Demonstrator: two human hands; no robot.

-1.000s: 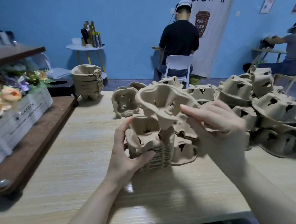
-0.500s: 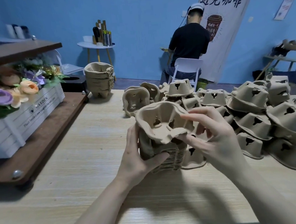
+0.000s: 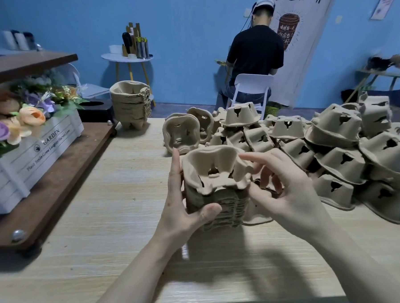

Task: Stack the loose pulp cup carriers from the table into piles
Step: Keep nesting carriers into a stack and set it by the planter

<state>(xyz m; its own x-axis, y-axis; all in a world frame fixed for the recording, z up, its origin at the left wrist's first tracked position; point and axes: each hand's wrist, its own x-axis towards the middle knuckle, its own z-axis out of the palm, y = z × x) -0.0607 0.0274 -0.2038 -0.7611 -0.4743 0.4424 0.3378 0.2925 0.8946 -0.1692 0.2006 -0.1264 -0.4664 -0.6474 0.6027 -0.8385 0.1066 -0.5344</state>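
Note:
A pile of nested brown pulp cup carriers (image 3: 223, 208) stands on the wooden table (image 3: 101, 237) in front of me. The top carrier (image 3: 212, 171) sits cups-up on the pile. My left hand (image 3: 183, 212) grips the pile's left side, thumb across the front and fingers up the side. My right hand (image 3: 287, 193) is at the pile's right side with spread, loosely bent fingers, its index tip at the top carrier's right rim. A heap of loose carriers (image 3: 333, 149) lies to the right and behind.
A second, taller pile of carriers (image 3: 131, 104) stands at the table's far left corner. A wooden shelf unit (image 3: 57, 182) with a white flower box (image 3: 32, 148) borders the left side. A person (image 3: 255, 53) sits on a white chair beyond the table.
The carrier that my right hand held tilted above the pile now sits level on top of it. My right fingers have loosened and spread. My left hand still holds the pile.

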